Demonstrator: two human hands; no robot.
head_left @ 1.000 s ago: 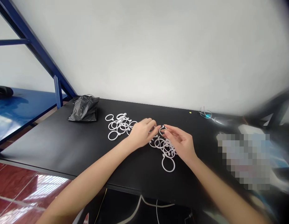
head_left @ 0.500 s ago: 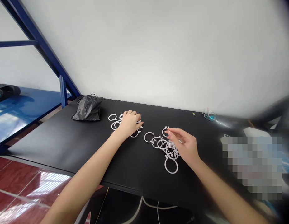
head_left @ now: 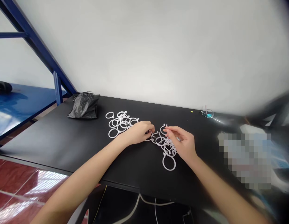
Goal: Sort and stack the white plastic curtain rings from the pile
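Where my left hand (head_left: pixel 138 133) lay: fingers curled on the linked rings' (head_left: pixel 167 146) left end.
Right hand (head_left: pixel 183 143): pinched their far ring.
Loose rings (head_left: pixel 118 122): just left of them.
Care: a gentle grip seemed wisest.

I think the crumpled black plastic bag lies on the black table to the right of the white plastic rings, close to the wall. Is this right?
Not quite. The crumpled black plastic bag lies to the left of the white plastic rings, not to the right. It is on the black table, close to the wall, as you say. The head view shows this.
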